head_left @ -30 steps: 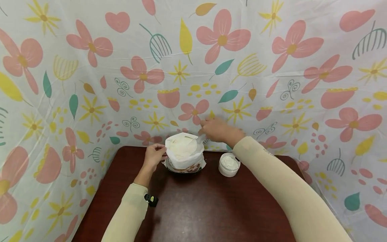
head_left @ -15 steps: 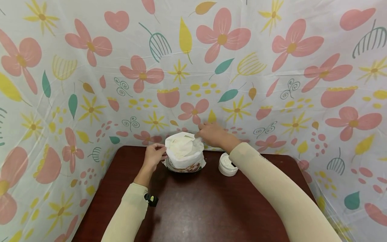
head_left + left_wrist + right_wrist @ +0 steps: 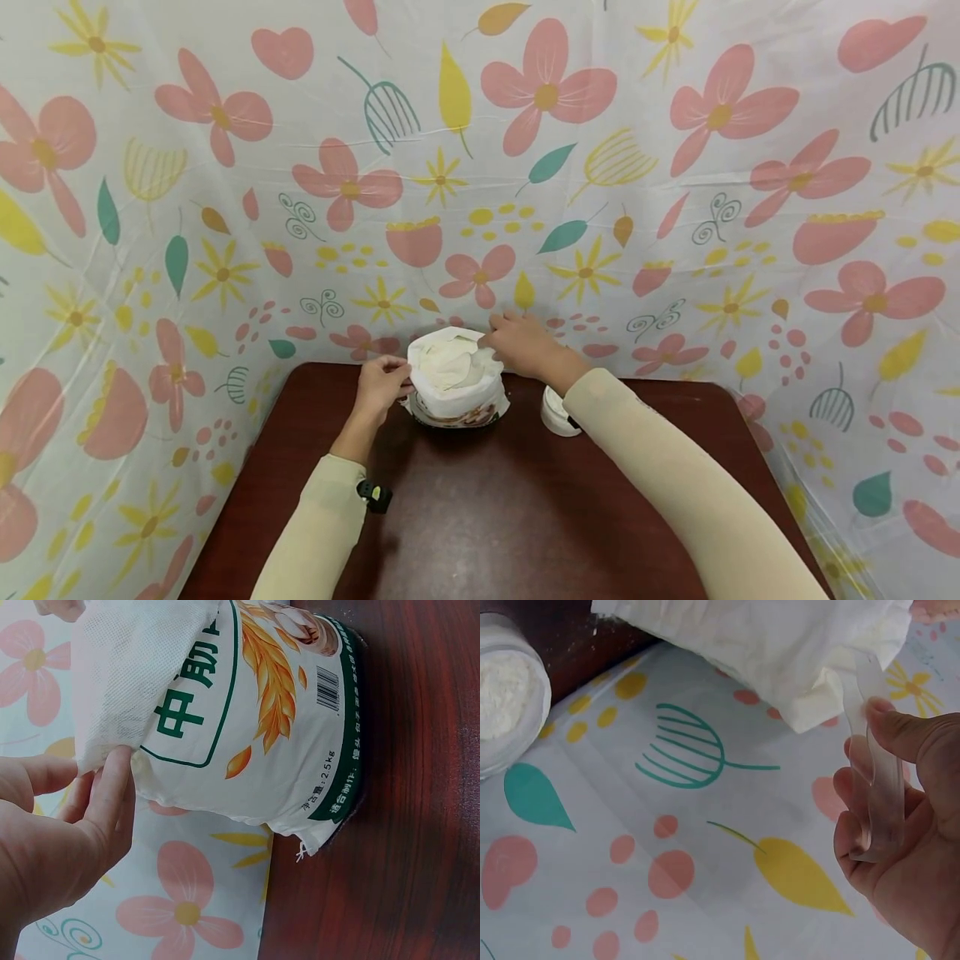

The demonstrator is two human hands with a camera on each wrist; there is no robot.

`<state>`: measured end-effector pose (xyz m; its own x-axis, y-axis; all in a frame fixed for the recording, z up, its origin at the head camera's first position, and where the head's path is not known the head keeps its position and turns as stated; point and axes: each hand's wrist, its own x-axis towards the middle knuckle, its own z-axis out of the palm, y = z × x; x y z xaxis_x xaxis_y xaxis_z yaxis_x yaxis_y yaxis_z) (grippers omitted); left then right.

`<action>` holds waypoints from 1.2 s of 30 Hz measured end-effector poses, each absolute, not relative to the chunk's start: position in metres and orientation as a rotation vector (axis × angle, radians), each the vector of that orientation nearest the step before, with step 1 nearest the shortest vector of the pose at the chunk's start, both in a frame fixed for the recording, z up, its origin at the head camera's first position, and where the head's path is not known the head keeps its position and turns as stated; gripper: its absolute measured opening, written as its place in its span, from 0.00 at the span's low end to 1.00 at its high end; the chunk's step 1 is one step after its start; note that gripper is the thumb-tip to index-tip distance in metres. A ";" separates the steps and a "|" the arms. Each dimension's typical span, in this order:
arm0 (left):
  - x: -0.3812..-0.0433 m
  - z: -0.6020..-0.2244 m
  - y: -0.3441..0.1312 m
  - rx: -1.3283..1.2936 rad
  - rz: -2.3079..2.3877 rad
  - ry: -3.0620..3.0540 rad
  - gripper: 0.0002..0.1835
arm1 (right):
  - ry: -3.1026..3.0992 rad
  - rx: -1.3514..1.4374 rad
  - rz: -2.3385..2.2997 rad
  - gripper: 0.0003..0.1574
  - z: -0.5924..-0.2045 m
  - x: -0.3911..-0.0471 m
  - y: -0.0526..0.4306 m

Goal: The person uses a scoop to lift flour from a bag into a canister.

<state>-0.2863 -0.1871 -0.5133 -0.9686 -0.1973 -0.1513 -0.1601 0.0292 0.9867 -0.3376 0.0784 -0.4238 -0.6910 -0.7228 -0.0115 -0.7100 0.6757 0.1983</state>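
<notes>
An open flour bag [image 3: 456, 402] stands upright at the back of the table, its white rim folded outward and pale flour [image 3: 444, 365] showing inside. My left hand [image 3: 381, 386] pinches the folded rim at the bag's left side; in the left wrist view, thumb and fingers hold the white cloth edge. At the opposite side, my right hand [image 3: 520, 342] grips the handle of a translucent plastic scoop [image 3: 877, 780]. The scoop's head reaches into the bag mouth and is partly hidden there. Green print and a wheat ear [image 3: 270, 682] mark the bag's side.
To the right of the bag stands a round clear tub [image 3: 557, 423] of white powder, partly covered by my right forearm. Behind the dark red table [image 3: 480, 517] hangs a flower-printed cloth [image 3: 480, 183], close to the bag and my right hand.
My right hand has shifted left and slightly down, bringing the scoop from the bag's right rim into its mouth. The right forearm now covers more of the tub. My left hand stays at the rim.
</notes>
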 end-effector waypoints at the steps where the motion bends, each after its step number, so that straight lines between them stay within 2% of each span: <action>1: -0.286 -0.513 -0.187 0.390 -2.136 -2.235 0.14 | -2.812 1.198 -0.280 0.21 -0.424 -0.337 0.078; 16: -0.283 -0.514 -0.188 0.394 -2.143 -2.243 0.14 | -2.795 1.191 -0.196 0.21 -0.430 -0.330 0.080; 28: -0.286 -0.515 -0.189 0.382 -2.147 -2.232 0.15 | -2.772 1.182 -0.021 0.18 -0.420 -0.333 0.096; 36: -0.287 -0.515 -0.189 0.385 -2.150 -2.225 0.14 | -2.672 1.156 0.182 0.25 -0.425 -0.330 0.118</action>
<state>-0.2873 -0.1885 -0.5152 -0.9692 -0.1927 -0.1536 -0.1602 0.0188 0.9869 -0.3300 0.1180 -0.4246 -0.6648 -0.7030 0.2526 -0.7307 0.6822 -0.0247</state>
